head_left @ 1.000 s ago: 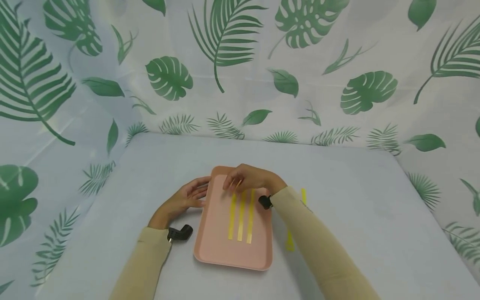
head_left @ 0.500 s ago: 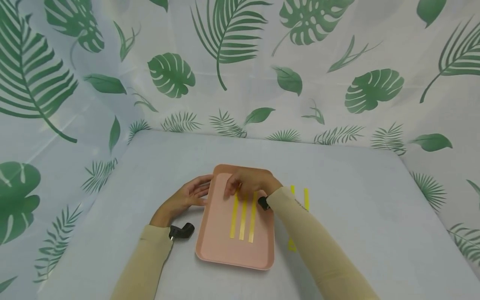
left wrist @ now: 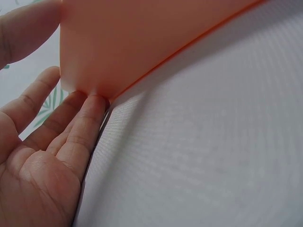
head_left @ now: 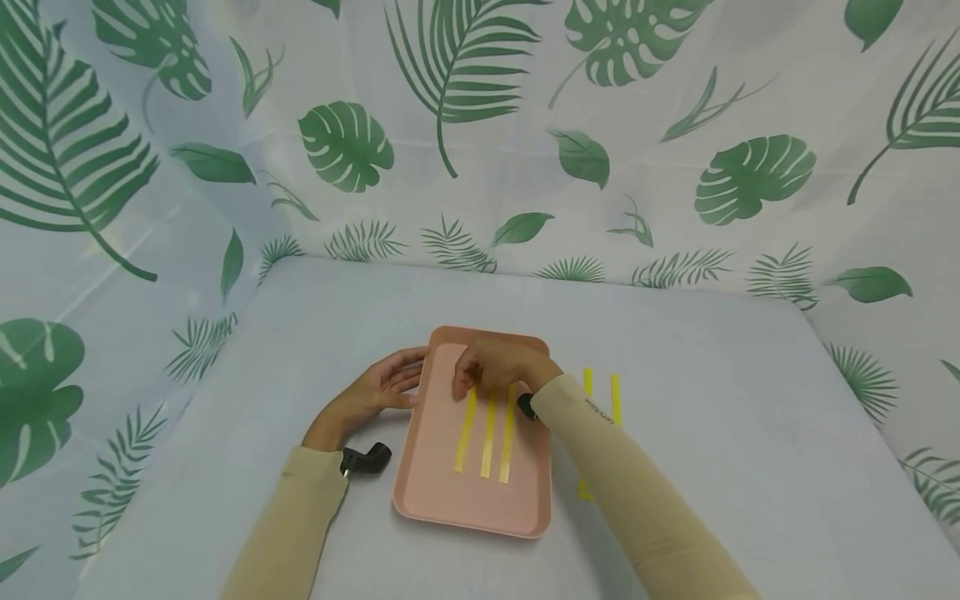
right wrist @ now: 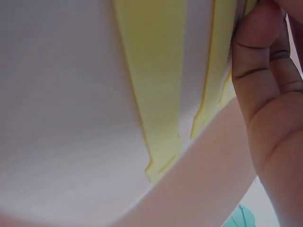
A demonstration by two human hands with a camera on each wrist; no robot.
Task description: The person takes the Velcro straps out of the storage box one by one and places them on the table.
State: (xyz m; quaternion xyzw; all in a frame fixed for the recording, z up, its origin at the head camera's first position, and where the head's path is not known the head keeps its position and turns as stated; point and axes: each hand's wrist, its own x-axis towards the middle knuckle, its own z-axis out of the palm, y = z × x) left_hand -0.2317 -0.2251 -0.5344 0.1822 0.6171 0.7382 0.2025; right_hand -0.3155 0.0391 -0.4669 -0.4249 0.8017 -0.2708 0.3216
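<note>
White backdrop [head_left: 517,179], printed with green palm fronds [head_left: 459,67] and broad leaves [head_left: 753,179]; rises behind and along both sides of pale bluish-grey table [head_left: 720,400].

Right hand [head_left: 495,367] is covering the upper ends of the yellow strips [head_left: 488,442] in the pink tray [head_left: 465,510]; right sleeve [head_left: 633,492] is hiding stretches of the outer strips [head_left: 617,400]. Sleeve lettering [head_left: 600,412]: I'm finding it too small. Left-wrist feed is cropping tray and left hand [left wrist: 45,175].
</note>
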